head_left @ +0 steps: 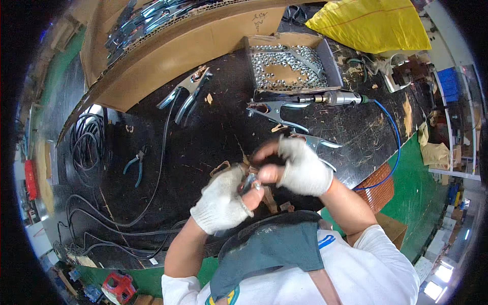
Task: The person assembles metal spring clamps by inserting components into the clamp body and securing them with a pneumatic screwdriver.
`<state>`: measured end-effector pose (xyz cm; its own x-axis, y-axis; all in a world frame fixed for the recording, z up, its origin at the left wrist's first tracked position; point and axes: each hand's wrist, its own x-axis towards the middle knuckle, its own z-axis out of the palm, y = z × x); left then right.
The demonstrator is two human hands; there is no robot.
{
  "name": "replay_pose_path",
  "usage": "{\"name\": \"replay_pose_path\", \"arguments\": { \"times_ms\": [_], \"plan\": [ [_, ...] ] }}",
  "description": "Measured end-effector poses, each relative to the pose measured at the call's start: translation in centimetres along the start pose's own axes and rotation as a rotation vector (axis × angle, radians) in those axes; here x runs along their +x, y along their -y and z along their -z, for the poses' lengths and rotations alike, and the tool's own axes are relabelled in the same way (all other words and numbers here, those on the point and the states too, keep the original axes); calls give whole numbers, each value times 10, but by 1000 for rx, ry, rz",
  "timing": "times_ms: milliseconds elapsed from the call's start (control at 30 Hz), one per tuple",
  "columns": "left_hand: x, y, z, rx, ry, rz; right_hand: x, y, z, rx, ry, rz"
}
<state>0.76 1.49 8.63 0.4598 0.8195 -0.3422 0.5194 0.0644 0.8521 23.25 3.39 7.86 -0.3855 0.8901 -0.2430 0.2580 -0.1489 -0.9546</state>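
Both my hands wear white fingerless work gloves and meet close to my body at the bench's near edge. My left hand (223,198) is closed around a shiny metal piece (249,184), most of it hidden by the fingers. Just to the right, my right hand (302,168) has its thumb at the piece; its fingers are smeared by motion. Beyond it lie a metal spring clamp (277,113) and a second clamp (317,141), partly behind the glove. Another clamp (192,87), with a black cable running from it, rests farther left.
A carton of loose nuts (333,66) stands at the back, with an air driver (345,97) and blue hose before it. A large cardboard box (203,38) holds metal parts. Pliers (134,165) and coiled black cable (86,137) lie left; a yellow sack (373,25) sits back right.
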Motion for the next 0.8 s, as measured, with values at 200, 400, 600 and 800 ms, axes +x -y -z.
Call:
{"name": "replay_pose_path", "arguments": {
  "times_ms": [200,400,600,800],
  "plan": [
    [52,21,17,-123,-124,116,109,-6,105,-673,-594,259],
    [70,30,22,-48,-59,185,177,-19,111,-1228,-103,-76],
    [77,39,20,-35,48,176,168,-33,111,-1142,-232,28],
    [80,62,8,-68,0,184,63,5,34,-709,-318,404]
  ]
}}
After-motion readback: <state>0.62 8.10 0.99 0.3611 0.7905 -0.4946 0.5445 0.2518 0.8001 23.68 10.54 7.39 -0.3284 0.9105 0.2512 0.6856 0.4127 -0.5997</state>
